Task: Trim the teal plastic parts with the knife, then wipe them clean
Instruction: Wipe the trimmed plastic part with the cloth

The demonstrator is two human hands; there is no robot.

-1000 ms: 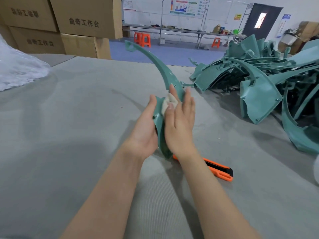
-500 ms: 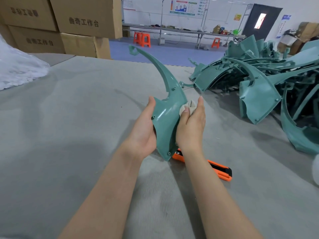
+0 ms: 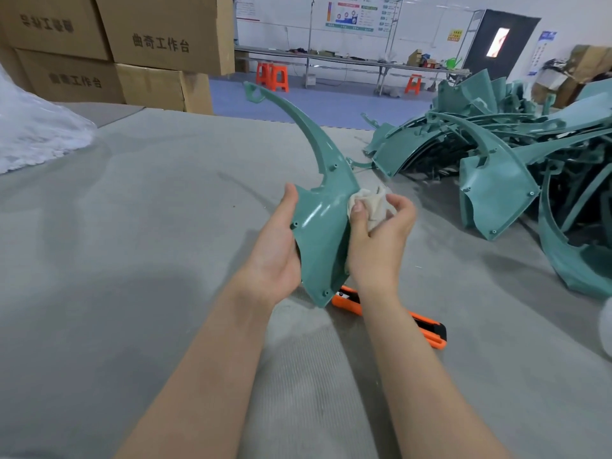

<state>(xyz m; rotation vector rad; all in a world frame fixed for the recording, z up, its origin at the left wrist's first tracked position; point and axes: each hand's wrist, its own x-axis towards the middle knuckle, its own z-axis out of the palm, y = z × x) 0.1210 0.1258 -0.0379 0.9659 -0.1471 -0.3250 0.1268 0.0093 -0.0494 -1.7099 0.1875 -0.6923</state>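
Your left hand (image 3: 275, 253) holds the teal part (image 3: 321, 233) at the centre of the frame. The grip wraps the part's wide lower body, with the thumb up along its left edge and the fingers out of sight behind it. The part stands nearly upright above the grey tabletop (image 3: 132, 260), and its thin curved arm sweeps up and left toward the top centre.

Your right hand (image 3: 381, 240) sits just right of the part. Its grip is closed on a crumpled cream cloth (image 3: 374, 203), pinched between the thumb and curled fingers, and the cloth touches the part's right edge.

The orange knife (image 3: 427, 329) lies flat on the tabletop just below the part's lower tip. It runs toward the lower right and is partly hidden by your right forearm.

A pile of teal parts (image 3: 496, 180) fills the right side of the frame, well apart from your hands. Stacked cardboard boxes (image 3: 159, 34) stand at the upper left, and a heap of white plastic (image 3: 33, 134) lies at the left edge below them.
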